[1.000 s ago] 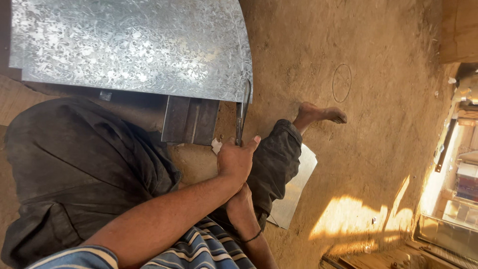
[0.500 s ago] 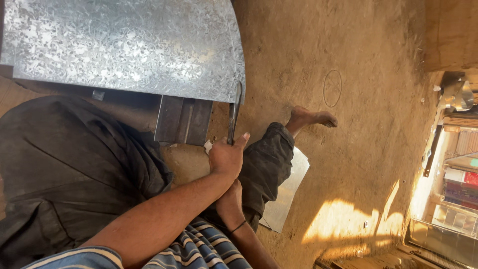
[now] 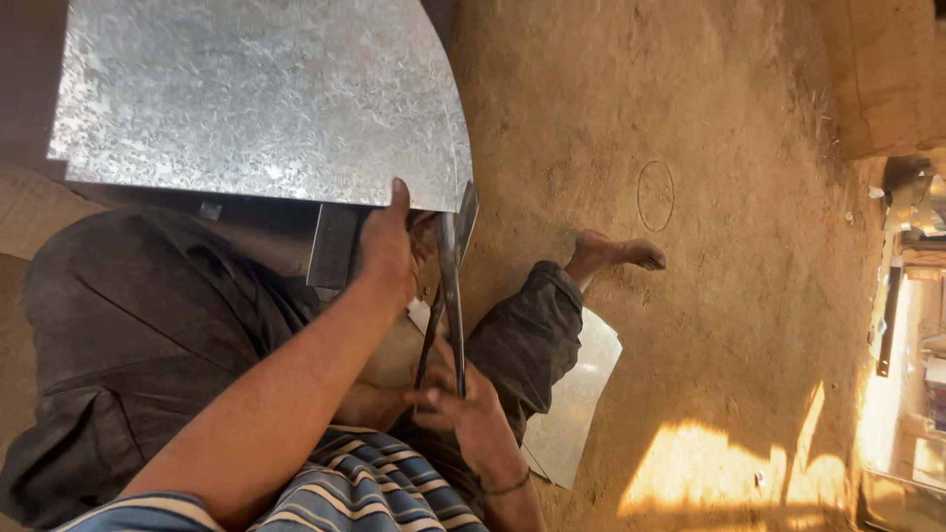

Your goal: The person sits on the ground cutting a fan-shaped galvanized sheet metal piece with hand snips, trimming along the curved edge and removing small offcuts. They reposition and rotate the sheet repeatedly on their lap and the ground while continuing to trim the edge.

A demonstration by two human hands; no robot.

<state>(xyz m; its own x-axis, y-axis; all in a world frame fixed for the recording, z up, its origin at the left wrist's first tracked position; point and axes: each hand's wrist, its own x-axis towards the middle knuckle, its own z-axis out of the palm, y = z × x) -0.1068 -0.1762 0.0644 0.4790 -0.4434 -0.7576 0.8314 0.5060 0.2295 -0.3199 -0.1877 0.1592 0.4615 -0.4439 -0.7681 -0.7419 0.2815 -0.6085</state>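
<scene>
Galvanized sheet [image 3: 266, 99] fills the upper left of the frame, curved edge toward centre. Left hand [image 3: 387, 246] grips its lower edge — fingers pressed together under the sheet, thumb on top. Right hand [image 3: 463, 404], lower centre, is wrapped around the tin snips [image 3: 448, 286] handles — blades at the sheet's lower right corner.

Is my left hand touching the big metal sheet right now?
Touching. The head view shows the left hand at the metal sheet, thumb pressed against its lower edge.
</scene>
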